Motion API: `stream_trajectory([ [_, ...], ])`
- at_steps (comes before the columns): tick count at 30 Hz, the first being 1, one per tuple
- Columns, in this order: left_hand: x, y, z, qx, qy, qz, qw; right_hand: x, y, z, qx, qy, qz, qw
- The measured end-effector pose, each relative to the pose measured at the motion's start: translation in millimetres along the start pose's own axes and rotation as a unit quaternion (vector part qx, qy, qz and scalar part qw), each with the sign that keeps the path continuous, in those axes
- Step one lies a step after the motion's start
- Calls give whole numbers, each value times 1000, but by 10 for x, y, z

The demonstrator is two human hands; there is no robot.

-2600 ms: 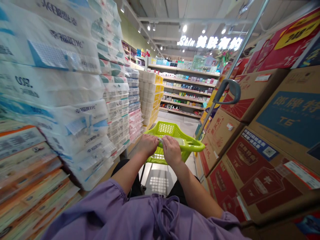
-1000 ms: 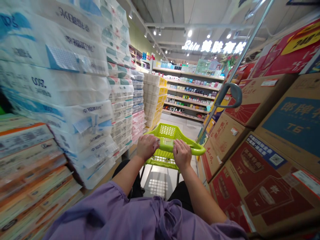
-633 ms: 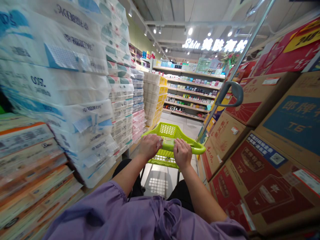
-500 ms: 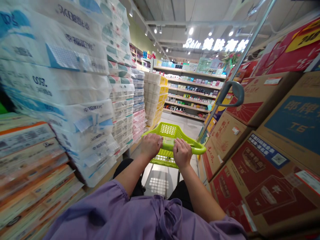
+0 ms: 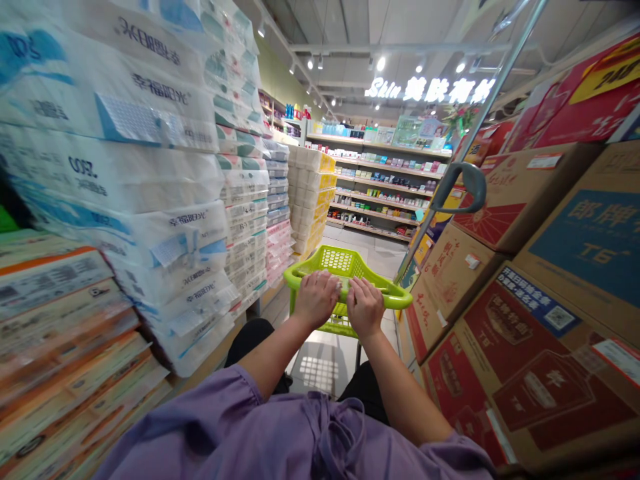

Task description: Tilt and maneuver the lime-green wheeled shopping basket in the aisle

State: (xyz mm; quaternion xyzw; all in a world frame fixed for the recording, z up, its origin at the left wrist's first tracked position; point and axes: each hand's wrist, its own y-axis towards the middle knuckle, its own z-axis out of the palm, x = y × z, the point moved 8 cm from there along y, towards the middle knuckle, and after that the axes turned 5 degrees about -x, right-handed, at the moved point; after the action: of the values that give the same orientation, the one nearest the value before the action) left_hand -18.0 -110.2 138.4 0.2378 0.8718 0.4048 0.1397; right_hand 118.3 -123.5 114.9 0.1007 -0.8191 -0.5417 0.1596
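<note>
A lime-green shopping cart point(image 5: 345, 255) with a perforated basket stands right in front of me. My left hand point(image 5: 317, 298) is closed over the middle of its handle, the fingers curled across the top. Close beside it on the right, my right hand point(image 5: 365, 305) wraps the same handle point(image 5: 399, 300). Only a narrow gap separates the two hands. Both palms and the undersides of the grip are hidden. Part of the basket is covered by my hands.
Tall stacks of wrapped paper packs point(image 5: 170, 173) line the left. Cardboard cartons point(image 5: 540, 373) are piled on the right, with a metal pole bearing a grey loop handle point(image 5: 463, 190) before them. Stocked shelves point(image 5: 380, 160) cross the far end, beyond the tiled floor point(image 5: 345, 233).
My left hand has slid right along the handle, closer to my right hand. My right hand stays where it was, and the surroundings look nearly the same.
</note>
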Motion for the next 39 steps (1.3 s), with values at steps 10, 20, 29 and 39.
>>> stream_trajectory([
  [10,-43,29,51,0,-12,-1,1000,-5,10,3,-3,1,2,1000],
  [20,30,69,74,8,1,-33,999,-12,12,-20,-10,2,6,1000],
  [29,-46,80,101,14,-5,-18,1000,0,3,-19,-10,8,-9,1000],
  [39,-166,73,86,-8,-15,33,999,-3,-8,-29,-14,4,-13,1000],
])
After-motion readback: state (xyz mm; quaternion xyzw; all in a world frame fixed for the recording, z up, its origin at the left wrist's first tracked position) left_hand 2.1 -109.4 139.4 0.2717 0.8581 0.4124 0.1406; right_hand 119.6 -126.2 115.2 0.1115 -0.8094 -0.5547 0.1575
